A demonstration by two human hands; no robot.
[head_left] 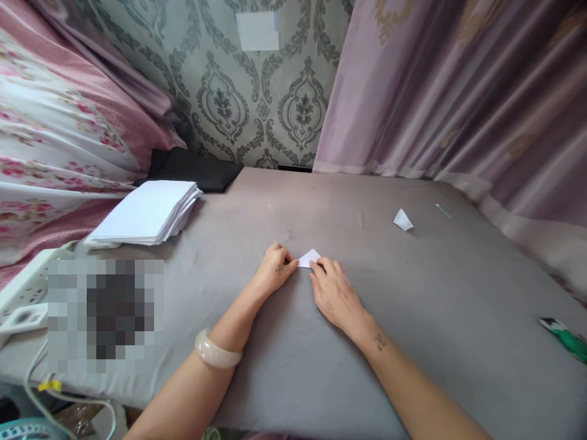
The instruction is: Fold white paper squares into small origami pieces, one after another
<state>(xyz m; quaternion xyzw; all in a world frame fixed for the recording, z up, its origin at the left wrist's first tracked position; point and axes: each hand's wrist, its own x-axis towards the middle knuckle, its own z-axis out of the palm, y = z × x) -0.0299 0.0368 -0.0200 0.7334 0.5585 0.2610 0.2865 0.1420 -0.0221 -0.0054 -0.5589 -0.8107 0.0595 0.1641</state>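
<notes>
A small folded piece of white paper (310, 257), pointed at the top, lies on the grey cloth-covered table (367, 379) between my hands. My left hand (276, 267) pinches its left corner between thumb and curled fingers. On the right side, my right hand (337, 290) has its fingertips closed on the paper's edge and partly covers it. Farther off to the right lies another small folded white paper (403, 220), apart from both hands.
At the left stands a stack of white paper (144, 211), with a black folded item (197, 168) behind it. A power strip (27, 287) with cables lines the left edge. A thin pale green strip (443, 211) and a green object (566, 339) lie to the right. Curtains (413, 91) border the table.
</notes>
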